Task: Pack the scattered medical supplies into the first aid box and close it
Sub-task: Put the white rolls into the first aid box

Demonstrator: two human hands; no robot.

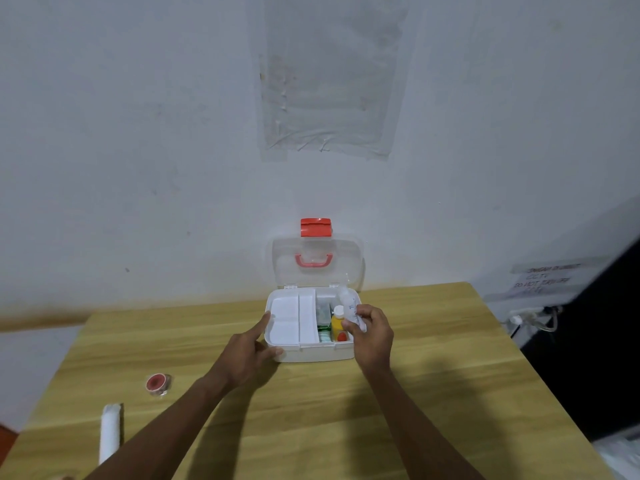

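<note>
The white first aid box (311, 355) stands open on the wooden table, its clear lid (317, 261) with a red latch leaning back against the wall. A white inner tray (289, 322) covers its left half. On the right side of the box sit a yellow bottle (336, 325) and a green packet (322, 329). My right hand (372, 332) holds a small white bottle (349, 304) over the box's right side. My left hand (251, 351) grips the box's front left corner. A red tape roll (157, 382) and a white bandage roll (110, 433) lie on the table at the left.
The table (433, 393) stands against a white wall. A dark cabinet (595, 358) is to the right, with a power strip and cables (533, 318) beside it.
</note>
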